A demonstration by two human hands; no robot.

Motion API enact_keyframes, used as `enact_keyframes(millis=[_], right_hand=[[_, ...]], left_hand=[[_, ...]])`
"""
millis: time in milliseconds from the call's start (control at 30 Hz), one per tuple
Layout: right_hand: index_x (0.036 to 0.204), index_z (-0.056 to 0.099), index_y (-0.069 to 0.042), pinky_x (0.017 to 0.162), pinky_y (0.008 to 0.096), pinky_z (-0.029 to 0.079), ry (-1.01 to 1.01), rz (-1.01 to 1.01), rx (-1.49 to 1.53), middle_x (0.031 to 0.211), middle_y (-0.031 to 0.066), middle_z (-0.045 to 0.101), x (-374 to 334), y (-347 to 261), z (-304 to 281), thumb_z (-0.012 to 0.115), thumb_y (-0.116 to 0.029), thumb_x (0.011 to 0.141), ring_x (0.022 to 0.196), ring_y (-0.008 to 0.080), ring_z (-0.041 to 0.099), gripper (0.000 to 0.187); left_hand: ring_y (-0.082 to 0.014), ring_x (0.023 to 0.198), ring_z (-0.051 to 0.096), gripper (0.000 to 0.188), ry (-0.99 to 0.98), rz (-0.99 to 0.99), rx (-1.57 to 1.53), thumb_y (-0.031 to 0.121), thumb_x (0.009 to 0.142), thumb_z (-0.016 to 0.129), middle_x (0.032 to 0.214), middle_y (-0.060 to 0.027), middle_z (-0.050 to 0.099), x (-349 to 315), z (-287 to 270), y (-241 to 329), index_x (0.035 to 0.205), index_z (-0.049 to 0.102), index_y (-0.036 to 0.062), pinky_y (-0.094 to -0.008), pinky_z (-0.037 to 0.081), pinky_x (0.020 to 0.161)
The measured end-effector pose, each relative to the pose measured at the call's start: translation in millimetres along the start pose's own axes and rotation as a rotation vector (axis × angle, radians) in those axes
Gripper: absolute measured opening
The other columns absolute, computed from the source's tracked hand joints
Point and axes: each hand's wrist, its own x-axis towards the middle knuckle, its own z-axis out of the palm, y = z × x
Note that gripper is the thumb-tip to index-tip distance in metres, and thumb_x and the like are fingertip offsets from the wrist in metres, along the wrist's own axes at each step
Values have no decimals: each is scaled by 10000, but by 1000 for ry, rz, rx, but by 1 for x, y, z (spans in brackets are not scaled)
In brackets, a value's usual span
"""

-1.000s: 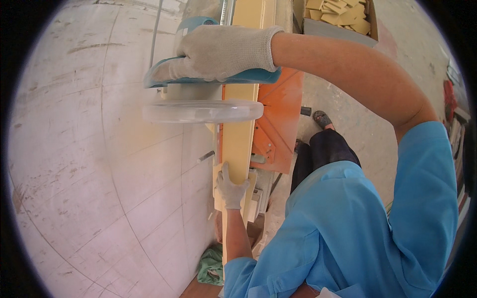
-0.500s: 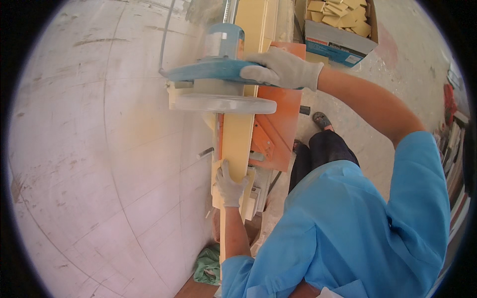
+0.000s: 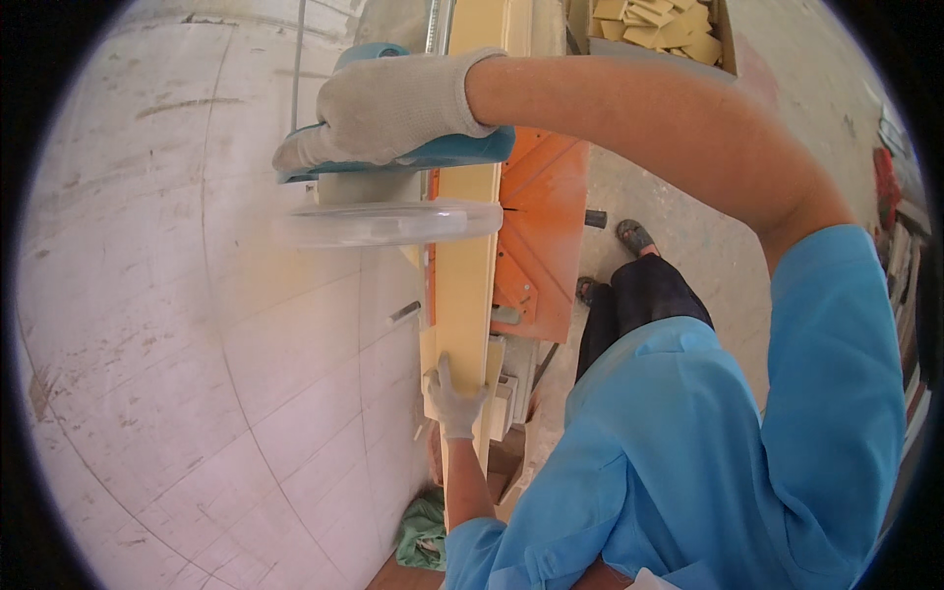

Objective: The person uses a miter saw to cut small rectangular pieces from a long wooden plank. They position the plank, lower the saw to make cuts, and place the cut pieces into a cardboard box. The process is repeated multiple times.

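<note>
Across the top, my gloved right hand is closed on the blue upper part of a sliding mitre saw. Below it is the saw's clear round guard, blurred at its left end. Under the guard runs a long cream board, along the saw's orange base. Nearer to me, my gloved left hand grips the same board, thumb side on its top face and fingers partly hidden. The blade cannot be made out.
At the top right stands a box of cut cream pieces. A pale wall rises close on the left. Green cloth lies low by the wall. My feet are right of the saw.
My right hand has moved left and wrapped over the saw, and the saw head has shifted left. My left hand sits slightly lower on the board.
</note>
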Motion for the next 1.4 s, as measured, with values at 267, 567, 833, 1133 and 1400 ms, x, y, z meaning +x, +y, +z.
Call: enact_keyframes(millis=[267,567,833,1133,1400], right_hand=[[1534,513,-289,558,375,593,37,-20,-27,828,132,694,-15,2,6,554,-60,984,667,244,708,597],[1162,726,-50,826,492,579,63,116,345,1000,238,734,-10,6,12,483,-579,994,896,358,740,605],[1469,557,-337,706,445,610,5,11,112,1024,168,735,-22,4,6,444,-363,1089,877,319,761,397],[1318,679,-198,732,438,562,163,28,325,901,181,713,-68,25,40,474,-388,1083,793,332,706,364],[1236,719,-125,826,463,537,159,204,592,985,203,735,-120,52,97,447,-581,1053,860,405,688,561]], left_hand=[[-449,1076,575,997,-18,-54,-31,272,592,912,1173,-223,578,31,-5,24,1474,469,133,-545,497,922],[-438,1110,564,1033,-37,-86,-48,273,583,914,1194,-202,569,47,-9,38,1501,453,158,-549,487,963],[-435,1122,563,1037,-63,-113,-53,266,574,917,1204,-201,574,51,-7,37,1498,461,152,-543,496,959],[-449,1133,578,1027,-36,-108,-32,227,593,909,1229,-190,581,52,-5,41,1511,457,139,-535,509,958],[-449,1165,558,1047,43,66,157,299,583,921,1279,-230,540,10,2,10,1496,449,100,-544,513,944]])
